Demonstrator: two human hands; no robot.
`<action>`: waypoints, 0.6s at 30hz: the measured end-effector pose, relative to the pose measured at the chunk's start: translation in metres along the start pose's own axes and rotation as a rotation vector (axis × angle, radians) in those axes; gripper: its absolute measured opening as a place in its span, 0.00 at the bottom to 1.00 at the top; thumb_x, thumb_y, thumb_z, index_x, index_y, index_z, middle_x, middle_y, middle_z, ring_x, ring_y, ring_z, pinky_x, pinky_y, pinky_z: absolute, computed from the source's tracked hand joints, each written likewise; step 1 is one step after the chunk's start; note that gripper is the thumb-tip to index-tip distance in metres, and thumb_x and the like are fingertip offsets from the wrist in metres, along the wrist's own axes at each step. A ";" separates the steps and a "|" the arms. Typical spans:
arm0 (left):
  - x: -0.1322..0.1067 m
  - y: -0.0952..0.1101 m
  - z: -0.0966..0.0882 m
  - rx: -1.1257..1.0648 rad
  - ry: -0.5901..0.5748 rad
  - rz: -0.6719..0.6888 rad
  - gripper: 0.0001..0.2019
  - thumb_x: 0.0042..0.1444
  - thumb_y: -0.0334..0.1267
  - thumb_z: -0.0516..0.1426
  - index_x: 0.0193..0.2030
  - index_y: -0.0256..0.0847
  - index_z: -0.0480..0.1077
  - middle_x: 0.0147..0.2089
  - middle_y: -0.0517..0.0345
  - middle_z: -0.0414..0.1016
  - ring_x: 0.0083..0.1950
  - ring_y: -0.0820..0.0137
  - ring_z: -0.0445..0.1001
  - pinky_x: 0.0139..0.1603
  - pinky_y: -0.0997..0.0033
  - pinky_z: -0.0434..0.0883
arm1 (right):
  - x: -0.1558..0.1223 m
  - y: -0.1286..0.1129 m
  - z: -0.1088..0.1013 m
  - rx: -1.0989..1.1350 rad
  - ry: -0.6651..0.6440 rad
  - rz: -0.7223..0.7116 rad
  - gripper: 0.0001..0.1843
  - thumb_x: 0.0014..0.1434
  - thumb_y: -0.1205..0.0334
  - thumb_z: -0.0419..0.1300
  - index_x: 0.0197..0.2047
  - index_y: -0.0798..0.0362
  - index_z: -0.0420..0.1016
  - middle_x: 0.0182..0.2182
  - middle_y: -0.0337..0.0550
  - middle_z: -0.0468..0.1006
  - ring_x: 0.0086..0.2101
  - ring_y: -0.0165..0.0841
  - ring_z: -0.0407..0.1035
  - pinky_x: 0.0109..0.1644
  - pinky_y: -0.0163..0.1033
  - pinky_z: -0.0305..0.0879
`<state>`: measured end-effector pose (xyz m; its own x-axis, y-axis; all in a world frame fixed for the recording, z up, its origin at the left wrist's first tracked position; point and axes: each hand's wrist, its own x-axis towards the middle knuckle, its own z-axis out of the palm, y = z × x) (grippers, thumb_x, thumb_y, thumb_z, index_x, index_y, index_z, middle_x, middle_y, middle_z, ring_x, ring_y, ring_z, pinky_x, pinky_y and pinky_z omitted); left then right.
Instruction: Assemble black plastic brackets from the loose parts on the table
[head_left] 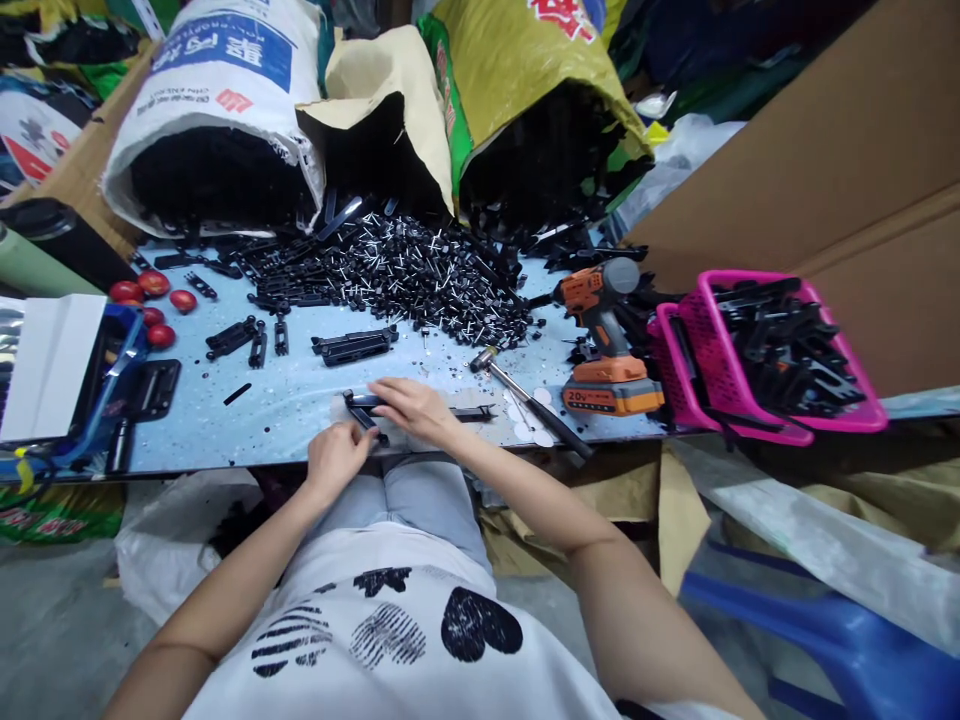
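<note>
Surface: we look down on a light blue surface [300,390] speckled with black chips, with a white woven sack [217,100] and a yellow-green sack [525,90] lying open-mouthed along its far side.
Heap: a mound of small black plastic parts with pale pins [420,270] spreads out before the sacks.
Tools: an orange cordless drill [604,340] stands at our right, with a metal-headed hammer [525,395] just beside it. A pink plastic basket of black pieces [772,350] sits further right.
Work piece: a long black plastic part [360,401] lies at the near edge of the surface, in front of our lap.
Step in hand: we judge that the part is being fitted or adjusted at its left end.
What it calls for: a steady press from above while the fingers work the end.
Right hand [416,408]: fingers stretched out and together, laid flat on top of the part, holding it down rather than gripping it.
Left hand [337,458]: fingers curled in and closed on the part's near left end.
</note>
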<state>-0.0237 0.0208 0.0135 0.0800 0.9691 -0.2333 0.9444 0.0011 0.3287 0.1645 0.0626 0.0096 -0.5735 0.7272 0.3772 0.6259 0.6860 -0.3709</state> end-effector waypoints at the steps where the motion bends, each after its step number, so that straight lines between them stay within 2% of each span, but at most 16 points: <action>1: -0.002 0.007 0.003 0.043 -0.033 -0.024 0.19 0.58 0.53 0.49 0.32 0.41 0.74 0.31 0.51 0.77 0.37 0.61 0.77 0.37 0.68 0.67 | 0.006 -0.004 0.008 0.021 -0.031 -0.024 0.23 0.67 0.52 0.44 0.59 0.54 0.64 0.55 0.52 0.67 0.50 0.35 0.66 0.53 0.42 0.63; 3: -0.001 0.019 0.009 0.110 -0.062 -0.076 0.19 0.59 0.50 0.48 0.36 0.40 0.76 0.34 0.47 0.78 0.39 0.59 0.77 0.38 0.67 0.68 | 0.015 -0.009 0.022 0.036 -0.109 -0.038 0.24 0.67 0.52 0.44 0.61 0.54 0.63 0.57 0.52 0.65 0.51 0.36 0.65 0.54 0.42 0.63; 6: 0.004 0.028 0.015 0.140 -0.055 -0.131 0.21 0.60 0.46 0.46 0.38 0.36 0.77 0.36 0.42 0.78 0.39 0.57 0.77 0.39 0.65 0.69 | 0.019 -0.008 0.037 0.044 -0.168 -0.015 0.25 0.67 0.52 0.44 0.60 0.54 0.64 0.54 0.50 0.68 0.50 0.36 0.65 0.54 0.42 0.63; 11: 0.009 0.022 0.019 0.129 -0.037 -0.102 0.21 0.60 0.45 0.46 0.36 0.35 0.77 0.35 0.42 0.78 0.39 0.57 0.77 0.39 0.64 0.68 | 0.021 -0.010 0.043 0.026 -0.165 0.018 0.23 0.67 0.53 0.44 0.59 0.53 0.66 0.52 0.49 0.71 0.49 0.37 0.65 0.52 0.44 0.65; 13: 0.007 0.017 0.017 0.135 -0.044 -0.045 0.20 0.60 0.45 0.47 0.37 0.36 0.76 0.34 0.43 0.78 0.38 0.58 0.77 0.38 0.65 0.68 | 0.020 -0.010 0.038 0.022 -0.144 0.011 0.22 0.67 0.54 0.44 0.58 0.52 0.67 0.53 0.49 0.70 0.49 0.37 0.65 0.52 0.44 0.65; 15: 0.008 0.012 0.013 0.141 0.005 0.048 0.18 0.61 0.44 0.48 0.38 0.36 0.76 0.35 0.44 0.77 0.39 0.59 0.76 0.39 0.65 0.68 | 0.010 -0.006 0.030 0.017 -0.077 -0.041 0.22 0.67 0.53 0.45 0.57 0.53 0.68 0.57 0.50 0.66 0.52 0.38 0.63 0.55 0.46 0.63; 18: 0.016 0.010 0.008 0.142 0.183 0.337 0.18 0.61 0.46 0.48 0.43 0.36 0.73 0.44 0.43 0.75 0.49 0.57 0.71 0.45 0.62 0.66 | -0.023 0.010 0.014 -0.023 0.122 -0.010 0.24 0.65 0.54 0.48 0.59 0.57 0.65 0.59 0.57 0.63 0.56 0.40 0.61 0.58 0.46 0.60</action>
<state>-0.0103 0.0347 0.0060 0.3462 0.9374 0.0368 0.9108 -0.3453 0.2262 0.1768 0.0532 -0.0151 -0.5124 0.7108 0.4818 0.6332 0.6918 -0.3472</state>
